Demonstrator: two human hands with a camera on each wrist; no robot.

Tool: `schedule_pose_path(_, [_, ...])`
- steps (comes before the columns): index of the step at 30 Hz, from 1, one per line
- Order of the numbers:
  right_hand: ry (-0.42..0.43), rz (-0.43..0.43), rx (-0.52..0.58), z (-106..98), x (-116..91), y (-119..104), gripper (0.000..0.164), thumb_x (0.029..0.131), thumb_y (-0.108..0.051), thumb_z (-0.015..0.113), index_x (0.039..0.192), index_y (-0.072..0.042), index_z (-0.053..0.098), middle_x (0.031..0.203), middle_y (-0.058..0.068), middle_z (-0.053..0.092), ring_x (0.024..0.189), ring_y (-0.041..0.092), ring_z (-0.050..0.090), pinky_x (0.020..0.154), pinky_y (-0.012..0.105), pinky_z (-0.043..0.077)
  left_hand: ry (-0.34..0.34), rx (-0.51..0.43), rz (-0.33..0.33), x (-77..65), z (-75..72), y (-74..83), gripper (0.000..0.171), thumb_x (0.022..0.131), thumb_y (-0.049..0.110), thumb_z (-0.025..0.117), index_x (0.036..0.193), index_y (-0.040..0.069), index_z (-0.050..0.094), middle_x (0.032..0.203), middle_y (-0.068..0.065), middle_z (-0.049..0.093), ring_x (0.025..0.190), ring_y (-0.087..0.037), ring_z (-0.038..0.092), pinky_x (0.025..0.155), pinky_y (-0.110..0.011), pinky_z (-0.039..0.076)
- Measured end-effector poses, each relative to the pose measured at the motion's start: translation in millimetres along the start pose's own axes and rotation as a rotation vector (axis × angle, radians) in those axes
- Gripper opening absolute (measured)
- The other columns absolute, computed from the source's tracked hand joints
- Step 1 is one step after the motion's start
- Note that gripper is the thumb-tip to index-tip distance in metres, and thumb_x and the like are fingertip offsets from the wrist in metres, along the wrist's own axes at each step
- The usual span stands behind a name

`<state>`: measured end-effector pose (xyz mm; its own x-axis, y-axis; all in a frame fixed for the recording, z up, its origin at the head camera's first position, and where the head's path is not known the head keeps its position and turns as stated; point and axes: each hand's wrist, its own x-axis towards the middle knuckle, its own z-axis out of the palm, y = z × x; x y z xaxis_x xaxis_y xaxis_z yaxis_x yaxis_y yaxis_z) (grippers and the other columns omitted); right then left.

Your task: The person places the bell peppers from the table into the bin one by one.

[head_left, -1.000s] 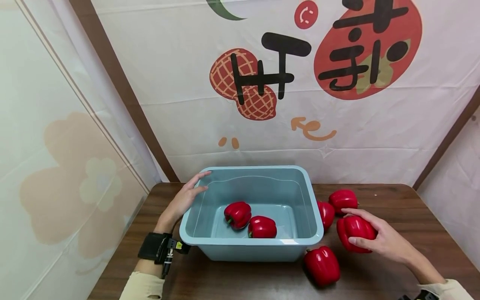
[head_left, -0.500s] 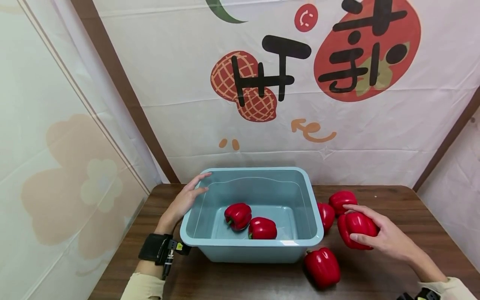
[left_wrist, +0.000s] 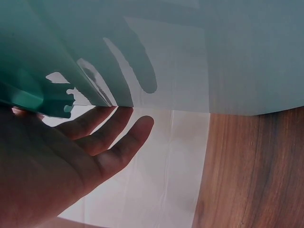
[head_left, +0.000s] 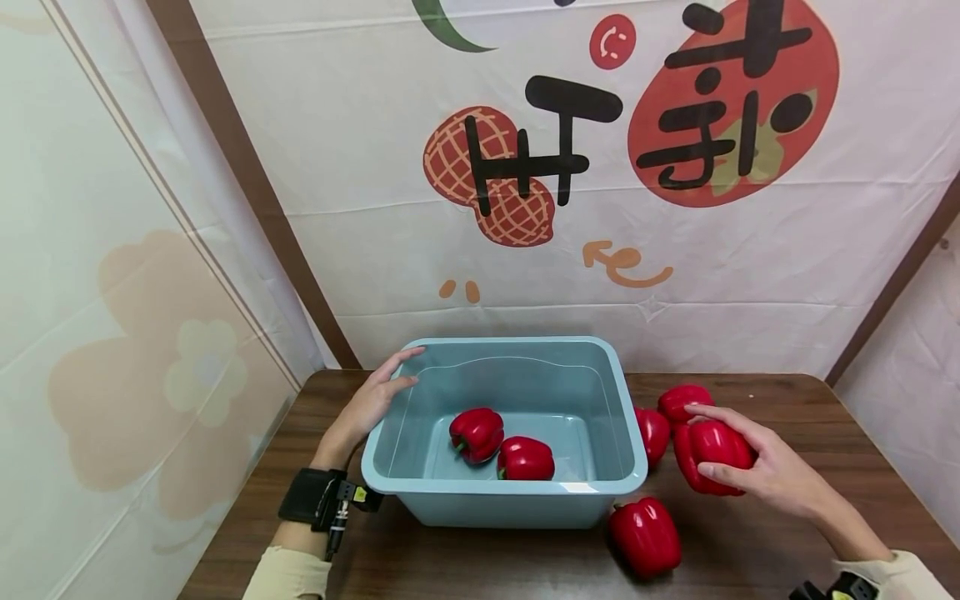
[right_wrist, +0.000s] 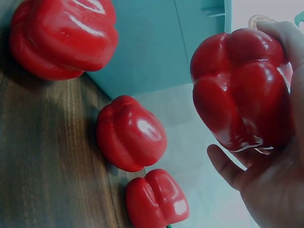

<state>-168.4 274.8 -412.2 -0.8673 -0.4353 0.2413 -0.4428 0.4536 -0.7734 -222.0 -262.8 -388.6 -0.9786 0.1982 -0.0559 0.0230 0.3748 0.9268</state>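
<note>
My right hand [head_left: 776, 471] holds a red bell pepper [head_left: 711, 458] between thumb and fingers, right of the light blue plastic tub [head_left: 517, 507]. In the right wrist view this bell pepper [right_wrist: 242, 90] hangs above the table, its lobed end facing the camera. My left hand [head_left: 371, 404] is at the tub's left rim, thumb over the inner side. The left wrist view has several fingers [left_wrist: 126, 145] touching the tub's outer wall [left_wrist: 247, 57]. Inside the tub lie two red bell peppers, one at left [head_left: 477, 435] and one nearer the front [head_left: 526, 458].
Three more red bell peppers lie on the dark wooden table [head_left: 795, 417]: one near the front [head_left: 645, 537], one against the tub's right side [head_left: 652, 435], one behind [head_left: 684, 402]. A printed white cloth [head_left: 360, 250] hangs behind the table.
My right hand has lifted its bell pepper slightly. My left hand keeps its place on the rim. The head view has shifted very slightly.
</note>
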Motion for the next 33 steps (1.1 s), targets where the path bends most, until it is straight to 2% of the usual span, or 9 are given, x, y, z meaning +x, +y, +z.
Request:
schedule_pose_path(6, [-0.001, 0.000, 0.011, -2, 3, -6, 0.074, 0.078, -0.011, 0.079, 0.144, -0.015, 0.046, 0.126, -0.008, 0.052, 0.105, 0.008, 0.054, 0.066, 0.034, 0.059, 0.002, 0.005, 0.007, 0.0, 0.3, -0.2, 0.049, 0.103, 0.025, 0.045, 0.151, 0.027, 0.038, 0.160, -0.009, 0.023, 0.129, -0.046, 0.043, 0.087, -0.054, 0.052])
schedule_pose_path(18, [0.001, -0.035, -0.003, -5, 14, -11, 0.070, 0.080, -0.008, 0.078, 0.142, -0.010, 0.047, 0.127, 0.000, 0.053, 0.104, 0.010, 0.056, 0.065, 0.034, 0.059, -0.002, -0.002, 0.010, 0.3, 0.4, -0.9, 0.049, 0.103, 0.026, 0.046, 0.151, 0.027, 0.037, 0.160, -0.009, 0.023, 0.127, -0.046, 0.045, 0.085, -0.053, 0.054])
schedule_pose_path(28, [-0.004, -0.096, 0.006, -5, 21, -20, 0.069, 0.081, -0.005, 0.076, 0.143, -0.011, 0.048, 0.128, -0.007, 0.054, 0.106, 0.010, 0.056, 0.066, 0.033, 0.058, -0.008, 0.002, 0.017, 0.5, 0.3, 0.0, 0.050, 0.103, 0.025, 0.046, 0.152, 0.026, 0.036, 0.160, -0.010, 0.022, 0.128, -0.046, 0.044, 0.087, -0.055, 0.052])
schedule_pose_path(33, [-0.005, -0.096, -0.006, -7, 25, -24, 0.072, 0.079, -0.007, 0.079, 0.143, -0.014, 0.048, 0.128, -0.002, 0.055, 0.107, 0.009, 0.055, 0.066, 0.033, 0.058, -0.009, 0.022, 0.027, 0.1, -0.6, 0.2, 0.050, 0.103, 0.025, 0.045, 0.153, 0.025, 0.036, 0.161, -0.010, 0.021, 0.131, -0.044, 0.041, 0.088, -0.051, 0.052])
